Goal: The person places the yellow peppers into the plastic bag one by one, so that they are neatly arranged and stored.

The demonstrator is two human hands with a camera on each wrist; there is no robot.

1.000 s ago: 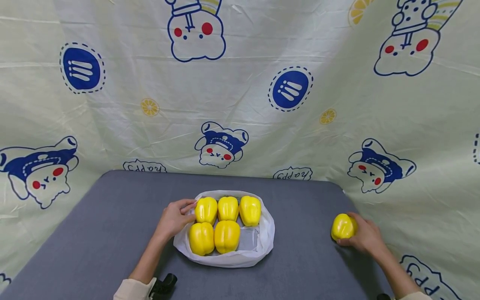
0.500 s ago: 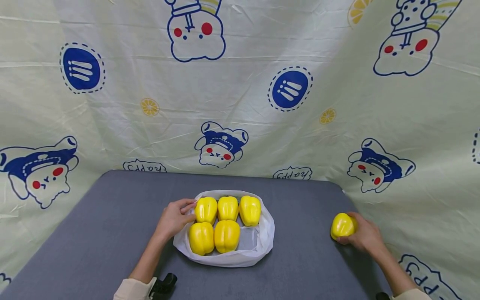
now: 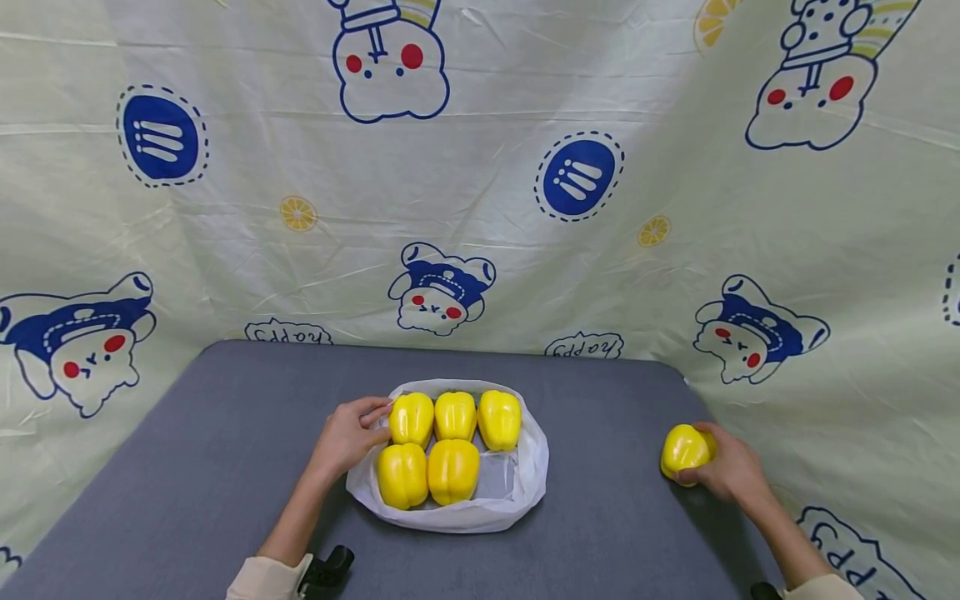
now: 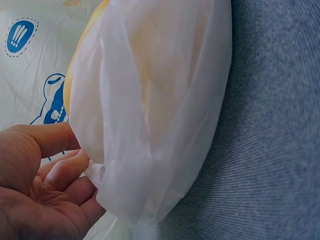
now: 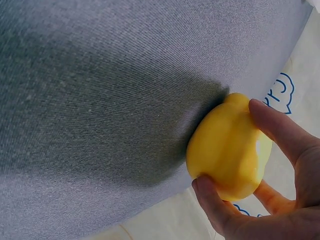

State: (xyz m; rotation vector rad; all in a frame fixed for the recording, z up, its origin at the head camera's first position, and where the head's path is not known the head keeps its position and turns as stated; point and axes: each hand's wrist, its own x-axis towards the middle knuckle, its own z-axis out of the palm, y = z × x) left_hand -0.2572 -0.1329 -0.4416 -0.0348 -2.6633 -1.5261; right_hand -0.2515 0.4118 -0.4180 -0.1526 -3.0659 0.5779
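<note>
In the head view a white plastic bag [image 3: 534, 475], its rim spread wide, holds several yellow bell peppers [image 3: 453, 472] in two rows, with a gap at the front right. My left hand [image 3: 347, 435] holds the bag's left edge beside the back-left pepper. The left wrist view shows thumb and fingers at the crumpled side of the bag [image 4: 150, 125]. Far to the right, my right hand [image 3: 731, 463] grips another yellow bell pepper [image 3: 686, 454]. In the right wrist view fingertips and thumb span this pepper [image 5: 227, 150], which sits close against the grey cloth.
A grey cloth-covered table [image 3: 247, 433] lies under everything. Behind it hangs a pale printed curtain [image 3: 495, 183] with cartoon figures. The right hand's pepper is near the table's right edge. A black strap device [image 3: 327, 572] sits at the left wrist.
</note>
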